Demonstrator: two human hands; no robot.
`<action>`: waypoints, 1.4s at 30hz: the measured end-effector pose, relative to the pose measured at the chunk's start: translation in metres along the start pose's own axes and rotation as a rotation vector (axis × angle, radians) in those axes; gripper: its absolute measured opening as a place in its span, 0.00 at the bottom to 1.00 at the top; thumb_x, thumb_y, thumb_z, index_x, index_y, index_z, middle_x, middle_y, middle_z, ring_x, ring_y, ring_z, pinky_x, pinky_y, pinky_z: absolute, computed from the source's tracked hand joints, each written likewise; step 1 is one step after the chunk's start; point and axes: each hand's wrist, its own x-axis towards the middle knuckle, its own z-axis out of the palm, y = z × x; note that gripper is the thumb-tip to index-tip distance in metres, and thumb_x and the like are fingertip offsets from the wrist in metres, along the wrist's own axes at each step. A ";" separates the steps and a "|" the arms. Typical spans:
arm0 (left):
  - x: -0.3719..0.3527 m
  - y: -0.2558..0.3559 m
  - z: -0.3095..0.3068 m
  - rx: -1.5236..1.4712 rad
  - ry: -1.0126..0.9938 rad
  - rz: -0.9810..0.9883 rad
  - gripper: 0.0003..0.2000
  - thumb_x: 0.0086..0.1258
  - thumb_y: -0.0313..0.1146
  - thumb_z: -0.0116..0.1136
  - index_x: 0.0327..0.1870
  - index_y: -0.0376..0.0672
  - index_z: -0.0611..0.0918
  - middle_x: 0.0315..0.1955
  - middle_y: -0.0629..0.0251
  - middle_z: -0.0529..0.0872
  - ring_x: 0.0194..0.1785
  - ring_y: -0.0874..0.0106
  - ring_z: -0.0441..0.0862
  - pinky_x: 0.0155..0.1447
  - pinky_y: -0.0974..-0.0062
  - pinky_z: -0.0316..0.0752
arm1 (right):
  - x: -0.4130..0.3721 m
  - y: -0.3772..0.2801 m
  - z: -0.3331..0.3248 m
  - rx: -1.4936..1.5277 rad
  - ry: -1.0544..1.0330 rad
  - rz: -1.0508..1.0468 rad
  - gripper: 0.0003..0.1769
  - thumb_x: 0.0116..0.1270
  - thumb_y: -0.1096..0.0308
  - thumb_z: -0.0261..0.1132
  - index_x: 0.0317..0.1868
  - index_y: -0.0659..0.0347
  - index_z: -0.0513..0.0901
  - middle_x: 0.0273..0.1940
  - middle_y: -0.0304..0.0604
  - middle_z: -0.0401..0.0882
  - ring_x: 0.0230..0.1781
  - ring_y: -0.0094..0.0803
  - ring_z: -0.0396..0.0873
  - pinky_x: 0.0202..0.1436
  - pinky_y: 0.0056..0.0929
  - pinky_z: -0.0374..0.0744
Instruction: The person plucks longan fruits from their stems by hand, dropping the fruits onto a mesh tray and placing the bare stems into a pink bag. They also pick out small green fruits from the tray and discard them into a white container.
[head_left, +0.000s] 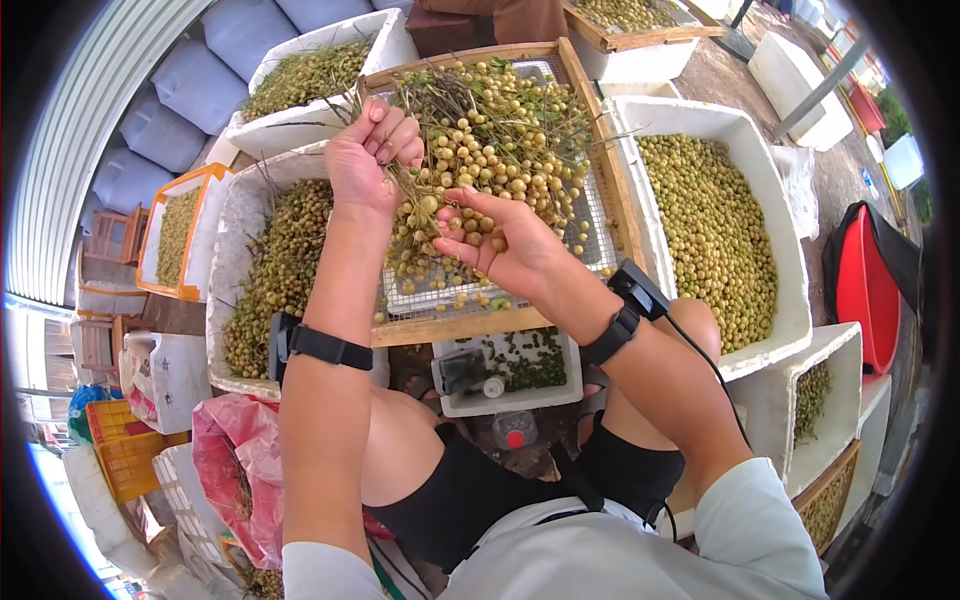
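My left hand (pixel 370 160) is closed around the thin stems of a bunch of small round yellowish fruit (pixel 428 204), above the left side of a wood-framed wire mesh screen (pixel 455 328). Just to its right, my right hand (pixel 505 245) has its fingers curled round fruit hanging from this bunch. On the screen lies a large heap of the same fruit (pixel 510 150), with twigs and a few green leaves mixed in. Some loose fruit rests on the mesh close to my right hand.
A white foam box (pixel 790 300) of loose fruit stands right; another foam box (pixel 225 250) with stemmed fruit stands left. Below the screen sits a white tray (pixel 500 402) holding small green pieces. A red-capped plastic bottle (pixel 515 432) is between my feet. Several more boxes surround me.
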 end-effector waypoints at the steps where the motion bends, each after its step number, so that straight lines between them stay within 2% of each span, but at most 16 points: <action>1: -0.001 -0.001 0.001 0.002 0.007 0.001 0.10 0.76 0.32 0.47 0.29 0.45 0.71 0.16 0.78 0.57 0.19 0.81 0.54 0.25 0.80 0.49 | 0.003 0.003 -0.003 -0.026 -0.033 -0.007 0.07 0.71 0.73 0.63 0.46 0.64 0.78 0.38 0.41 0.79 0.38 0.29 0.81 0.46 0.27 0.88; 3: -0.001 0.000 0.001 -0.007 0.003 0.007 0.10 0.76 0.32 0.47 0.29 0.45 0.71 0.16 0.78 0.57 0.19 0.81 0.54 0.25 0.80 0.49 | 0.010 0.010 -0.012 -0.078 -0.099 -0.023 0.08 0.71 0.73 0.62 0.48 0.65 0.78 0.39 0.42 0.80 0.38 0.29 0.82 0.45 0.27 0.88; 6: -0.003 0.007 -0.002 0.019 0.057 0.052 0.11 0.77 0.33 0.46 0.29 0.45 0.71 0.15 0.78 0.57 0.19 0.82 0.54 0.25 0.80 0.50 | 0.012 0.016 -0.017 -0.189 -0.021 -0.093 0.10 0.71 0.74 0.61 0.50 0.67 0.77 0.39 0.43 0.81 0.40 0.29 0.83 0.44 0.27 0.89; 10: -0.004 0.021 -0.013 -0.109 0.040 0.067 0.12 0.78 0.33 0.44 0.29 0.45 0.71 0.15 0.78 0.57 0.19 0.82 0.54 0.25 0.80 0.50 | 0.004 0.014 -0.012 -0.135 0.023 -0.116 0.11 0.72 0.75 0.60 0.52 0.69 0.76 0.41 0.44 0.81 0.41 0.29 0.83 0.45 0.27 0.88; 12: -0.006 0.022 -0.012 -0.022 0.108 0.095 0.13 0.79 0.34 0.43 0.28 0.46 0.70 0.15 0.78 0.56 0.18 0.81 0.54 0.25 0.80 0.50 | 0.002 0.009 -0.009 -0.098 -0.003 -0.094 0.11 0.72 0.76 0.60 0.53 0.69 0.76 0.41 0.44 0.81 0.40 0.29 0.83 0.45 0.27 0.88; 15: -0.010 0.012 0.004 0.108 0.206 0.079 0.14 0.78 0.35 0.44 0.26 0.47 0.69 0.15 0.79 0.55 0.19 0.81 0.53 0.26 0.79 0.50 | 0.006 0.006 -0.004 -0.142 -0.067 -0.030 0.11 0.71 0.69 0.64 0.49 0.65 0.78 0.39 0.39 0.80 0.37 0.26 0.82 0.42 0.25 0.87; 19: -0.015 -0.015 0.032 0.374 0.174 -0.026 0.12 0.76 0.35 0.48 0.28 0.47 0.69 0.15 0.79 0.55 0.18 0.82 0.51 0.26 0.80 0.49 | 0.005 0.003 0.011 -0.292 -0.048 0.007 0.10 0.68 0.64 0.69 0.42 0.59 0.79 0.36 0.33 0.78 0.32 0.22 0.79 0.36 0.22 0.86; 22: -0.013 -0.019 0.033 0.318 0.146 -0.043 0.11 0.76 0.34 0.48 0.28 0.47 0.69 0.15 0.79 0.55 0.19 0.82 0.52 0.26 0.80 0.49 | 0.014 0.008 0.001 -0.290 -0.131 -0.050 0.08 0.66 0.64 0.71 0.38 0.55 0.80 0.33 0.31 0.78 0.29 0.20 0.78 0.34 0.22 0.85; 23: -0.013 -0.019 0.032 0.277 0.144 -0.024 0.11 0.76 0.34 0.47 0.29 0.47 0.69 0.16 0.79 0.55 0.19 0.82 0.53 0.26 0.80 0.50 | 0.014 0.010 -0.002 -0.259 -0.054 -0.077 0.07 0.66 0.65 0.71 0.35 0.53 0.79 0.29 0.29 0.77 0.27 0.18 0.77 0.33 0.22 0.85; 26: -0.010 -0.016 0.025 0.152 0.139 0.021 0.11 0.77 0.33 0.46 0.29 0.46 0.70 0.16 0.79 0.55 0.20 0.82 0.53 0.26 0.80 0.50 | 0.003 0.010 0.011 -0.183 0.006 -0.127 0.08 0.65 0.67 0.71 0.33 0.51 0.78 0.28 0.28 0.76 0.26 0.17 0.76 0.30 0.20 0.82; 30: -0.008 -0.024 0.027 0.070 0.082 -0.002 0.11 0.77 0.33 0.44 0.29 0.46 0.70 0.16 0.78 0.56 0.19 0.81 0.54 0.26 0.80 0.50 | -0.002 0.011 0.010 -0.084 0.011 -0.175 0.10 0.64 0.69 0.71 0.31 0.50 0.76 0.28 0.28 0.74 0.25 0.18 0.76 0.26 0.19 0.79; 35: -0.003 -0.036 0.030 0.050 0.127 0.034 0.12 0.78 0.32 0.44 0.29 0.45 0.70 0.15 0.78 0.56 0.19 0.81 0.53 0.25 0.80 0.49 | -0.003 0.010 0.005 0.054 0.016 -0.218 0.11 0.64 0.71 0.69 0.29 0.50 0.73 0.28 0.29 0.73 0.25 0.21 0.76 0.26 0.18 0.78; 42: 0.006 -0.040 0.023 0.079 0.095 0.026 0.13 0.78 0.36 0.44 0.28 0.48 0.69 0.16 0.78 0.55 0.20 0.80 0.53 0.27 0.78 0.50 | -0.010 0.000 0.011 0.204 0.131 -0.196 0.09 0.61 0.78 0.62 0.37 0.53 0.73 0.33 0.38 0.74 0.30 0.29 0.77 0.31 0.24 0.80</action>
